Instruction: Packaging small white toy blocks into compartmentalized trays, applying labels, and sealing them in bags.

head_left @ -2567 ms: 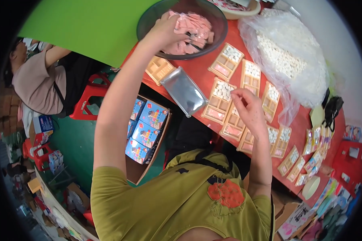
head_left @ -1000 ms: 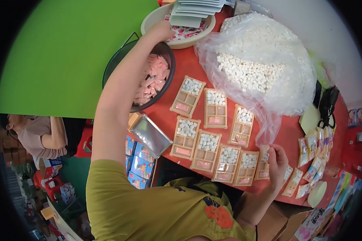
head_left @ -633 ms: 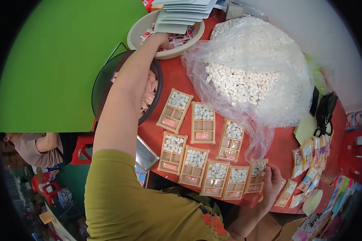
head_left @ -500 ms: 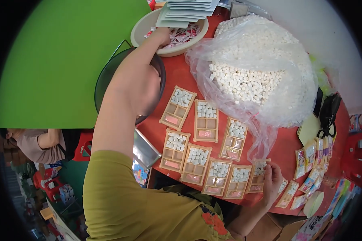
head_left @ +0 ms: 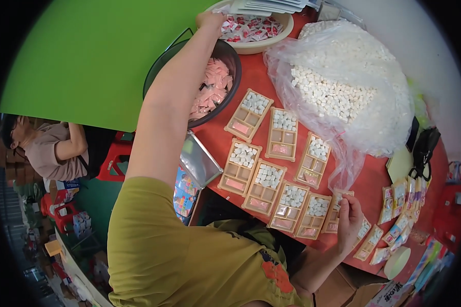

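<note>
My left hand [head_left: 210, 20] is at the left rim of a cream bowl [head_left: 258, 49] of small red-and-white sachets. Its fingers are curled inward; what they hold is hidden. Below that forearm stands a dark bucket [head_left: 234, 84] of pink sachets. My right hand [head_left: 350, 217] is closed, fingertips together over the end of a small tan compartment tray [head_left: 331, 225], which it partly covers; any object in its grip is too small to make out. Beside it, several similar trays [head_left: 295, 202] hold white cubes in the large compartment and a pink sachet in a small one.
A large clear bag [head_left: 338, 87] of white cubes lies on the red table [head_left: 251, 66]. Flat pale lids [head_left: 271, 6] overhang the bowl. Black scissors [head_left: 421, 169] and packaged sets [head_left: 399, 197] lie at right. A metal tray [head_left: 202, 158] sits by the table edge. Another person [head_left: 51, 148] is at far left.
My left hand has moved from among the sachets to the bowl's left rim. The whole view has shifted, uncovering the pink sachets. My right hand stays at the same tray.
</note>
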A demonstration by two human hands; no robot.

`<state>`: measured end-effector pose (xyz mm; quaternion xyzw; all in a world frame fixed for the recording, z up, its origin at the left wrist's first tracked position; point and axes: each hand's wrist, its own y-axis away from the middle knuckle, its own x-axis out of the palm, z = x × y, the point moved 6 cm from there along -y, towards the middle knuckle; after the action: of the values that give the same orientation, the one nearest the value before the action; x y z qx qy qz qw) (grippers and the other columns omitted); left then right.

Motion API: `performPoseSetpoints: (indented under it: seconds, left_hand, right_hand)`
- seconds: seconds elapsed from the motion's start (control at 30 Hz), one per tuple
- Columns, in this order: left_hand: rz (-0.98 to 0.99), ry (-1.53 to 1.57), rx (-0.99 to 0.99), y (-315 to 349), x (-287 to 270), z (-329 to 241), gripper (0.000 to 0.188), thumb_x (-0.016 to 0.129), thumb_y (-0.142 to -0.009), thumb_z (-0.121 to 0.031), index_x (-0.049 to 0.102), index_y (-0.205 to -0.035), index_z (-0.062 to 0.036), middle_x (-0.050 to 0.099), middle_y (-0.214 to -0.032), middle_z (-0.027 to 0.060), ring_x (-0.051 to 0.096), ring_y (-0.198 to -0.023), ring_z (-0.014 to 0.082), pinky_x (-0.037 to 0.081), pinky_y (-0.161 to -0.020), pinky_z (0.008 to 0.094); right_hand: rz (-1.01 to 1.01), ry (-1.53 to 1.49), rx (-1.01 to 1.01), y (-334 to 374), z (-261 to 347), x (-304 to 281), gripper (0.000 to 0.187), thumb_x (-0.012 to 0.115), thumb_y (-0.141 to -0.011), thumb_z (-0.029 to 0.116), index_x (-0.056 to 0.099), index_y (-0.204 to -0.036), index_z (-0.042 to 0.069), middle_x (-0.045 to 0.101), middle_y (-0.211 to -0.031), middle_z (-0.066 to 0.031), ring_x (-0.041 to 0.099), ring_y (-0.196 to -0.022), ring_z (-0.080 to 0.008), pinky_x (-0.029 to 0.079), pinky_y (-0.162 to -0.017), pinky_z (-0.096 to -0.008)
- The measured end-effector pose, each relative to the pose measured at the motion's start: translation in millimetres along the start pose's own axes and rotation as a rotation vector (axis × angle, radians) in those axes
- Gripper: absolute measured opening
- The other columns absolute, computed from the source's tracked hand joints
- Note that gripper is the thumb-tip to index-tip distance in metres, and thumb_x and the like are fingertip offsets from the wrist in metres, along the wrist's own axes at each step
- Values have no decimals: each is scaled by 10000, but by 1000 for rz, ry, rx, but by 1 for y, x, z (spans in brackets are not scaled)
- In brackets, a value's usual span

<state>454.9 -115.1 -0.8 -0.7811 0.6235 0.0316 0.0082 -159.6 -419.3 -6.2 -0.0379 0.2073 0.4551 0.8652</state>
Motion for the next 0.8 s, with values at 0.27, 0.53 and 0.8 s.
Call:
performPoseSetpoints:
  seconds: [0.27,0.53,0.8]
  left_hand:
    - [133,468,-208,62,-12,-34,204,673,-817,90,611,-997,17,649,-912,129,649,-741,260,514,-529,357]
    - [677,332,-296,285,-29,-57,192,701,-841,-13,678,-1030,-35,698,-887,54,662,-681,135,481,-487,234]
    - [707,419,-601,444,-69,13,173,713,-851,-19,686,-1020,0,703,-852,87,643,-634,121,431,-420,212]
  right_hand:
    - [15,-101,-9,7,22,15,161,579,-987,154,640,-1059,23,583,-839,39,453,-674,-15,362,-585,-182]
    - [52,-114,-168,-23,89,74,157,604,-966,116,662,-1080,25,576,-831,62,434,-668,-4,339,-574,-176]
    - [326,-120,-209,9,107,140,176,641,-942,96,660,-1076,-17,588,-800,32,486,-716,-16,403,-630,-194]
